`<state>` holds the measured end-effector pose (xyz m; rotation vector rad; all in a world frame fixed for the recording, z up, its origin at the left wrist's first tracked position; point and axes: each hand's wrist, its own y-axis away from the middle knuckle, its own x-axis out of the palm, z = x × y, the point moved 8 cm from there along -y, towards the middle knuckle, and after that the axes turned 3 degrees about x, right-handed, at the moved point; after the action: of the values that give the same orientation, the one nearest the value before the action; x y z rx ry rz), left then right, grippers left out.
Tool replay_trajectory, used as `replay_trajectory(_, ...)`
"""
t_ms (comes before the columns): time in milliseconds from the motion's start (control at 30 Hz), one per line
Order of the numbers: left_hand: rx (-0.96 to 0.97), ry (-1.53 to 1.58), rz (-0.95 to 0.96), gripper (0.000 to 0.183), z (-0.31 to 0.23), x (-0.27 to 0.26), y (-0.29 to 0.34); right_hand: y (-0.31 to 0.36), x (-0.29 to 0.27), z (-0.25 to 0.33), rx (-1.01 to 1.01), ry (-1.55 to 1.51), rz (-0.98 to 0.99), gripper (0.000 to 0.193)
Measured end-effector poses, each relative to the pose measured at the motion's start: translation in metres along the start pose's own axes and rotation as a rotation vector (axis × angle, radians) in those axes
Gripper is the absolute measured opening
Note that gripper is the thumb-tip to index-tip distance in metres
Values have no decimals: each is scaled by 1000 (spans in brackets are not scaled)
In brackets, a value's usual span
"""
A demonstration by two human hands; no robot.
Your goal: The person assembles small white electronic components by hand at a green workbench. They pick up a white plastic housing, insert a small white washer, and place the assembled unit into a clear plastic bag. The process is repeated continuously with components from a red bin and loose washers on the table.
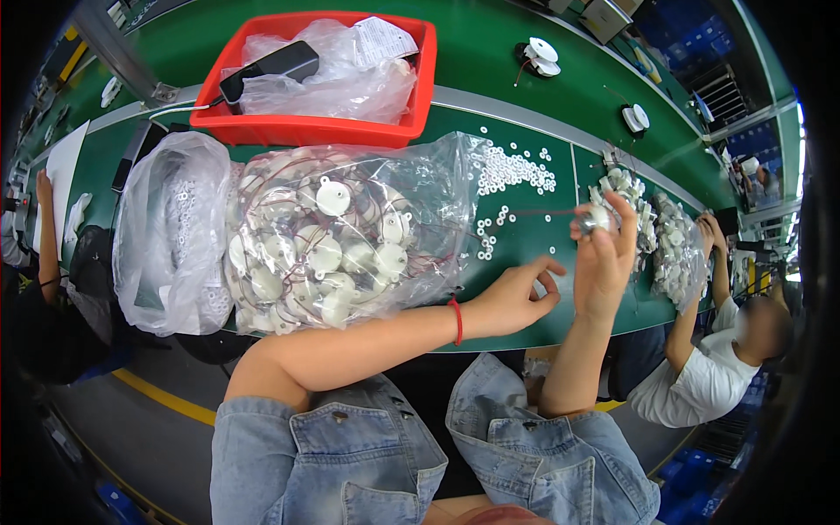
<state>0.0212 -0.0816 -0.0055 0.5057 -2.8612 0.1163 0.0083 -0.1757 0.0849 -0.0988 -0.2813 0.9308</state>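
My right hand (605, 271) is raised over the bench, thumb and fingers closed on a small round silvery motor-like part (596, 219). A thin reddish wire stretches leftward from that part. Lower and to the left, my left hand (518, 297) hovers near the bench edge, fingers loosely curved and apart, with nothing visible in them. Beyond it, small white washers (516, 171) lie in a spread pile, several of them scattered closer in. Beside my left forearm bulges a clear plastic bag (437, 188) full of round white parts (333, 198) with reddish wires.
A second bag (144, 227) with white washers stands far left. Behind the bags is a red bin (315, 131) holding plastic film and a black adapter (269, 72). Heaps of white wired parts (674, 245) lie right, near a co-worker (709, 372). A metal rail (499, 107) crosses behind.
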Motion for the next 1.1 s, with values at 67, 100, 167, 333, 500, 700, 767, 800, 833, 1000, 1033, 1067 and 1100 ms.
replay_trajectory(67,48,20,-36,52,-5,-2,1,7,-19,1,28,-206,-18,51)
replay_trajectory(100,72,31,-54,59,-8,-3,1,11,-27,1,37,-285,-30,51)
replay_trajectory(167,99,25,-49,68,-23,-5,2,17,-41,1,41,-365,-8,45)
replay_trajectory(333,152,48,-45,79,-36,-3,8,27,-46,-8,77,224,100,32)
replay_trajectory(500,112,115,-84,50,-24,-4,6,34,-34,-22,81,269,24,41)
replay_trajectory(700,109,60,-259,29,-19,-21,6,31,-38,-28,50,267,5,41)
replay_trajectory(767,88,20,-244,27,-18,-21,4,29,-36,-27,19,304,5,41)
replay_trajectory(800,67,18,-207,27,-17,-17,4,29,-36,-26,28,308,-3,39)
replay_trajectory(833,45,15,-175,27,-16,-14,5,29,-35,-26,39,309,-7,36)
replay_trajectory(1000,4,-30,-69,23,-7,-5,4,29,-37,-30,110,404,-5,23)
replay_trajectory(1033,8,-48,-40,22,-7,-4,4,30,-42,-33,121,425,-25,22)
replay_trajectory(1067,12,-66,-11,22,-6,-2,3,31,-46,-37,132,445,-45,21)
replay_trajectory(1100,15,-84,19,22,-5,0,3,30,-49,-41,128,424,-47,21)
